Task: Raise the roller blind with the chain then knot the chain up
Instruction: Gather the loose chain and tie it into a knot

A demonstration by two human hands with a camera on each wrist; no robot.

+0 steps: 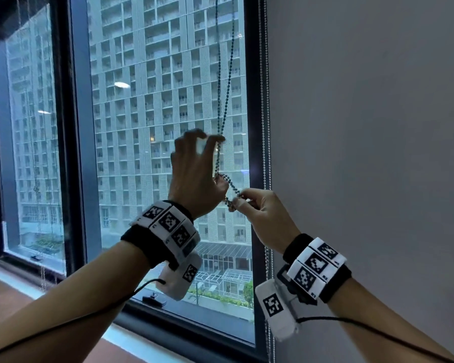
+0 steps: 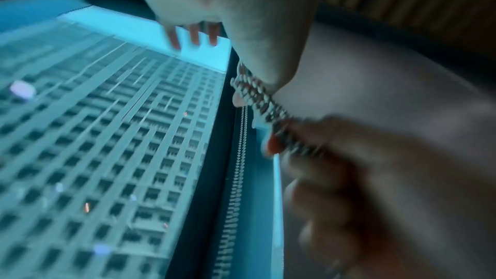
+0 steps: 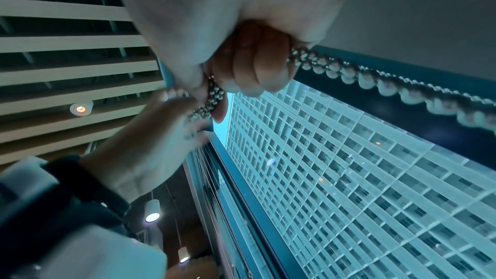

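no word, brand or number reads clearly anywhere. the left wristband (image 1: 168, 226) and right wristband (image 1: 316, 268) carry black-and-white square code markers; small single characters sit beside some of them, too tiny to tell. the building outside bears no legible sign.

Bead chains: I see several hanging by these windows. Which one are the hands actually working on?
The dark bead chain hanging in front of the middle pane: left hand and right hand both pinch it. The silvery chain along the wall edge hangs untouched.
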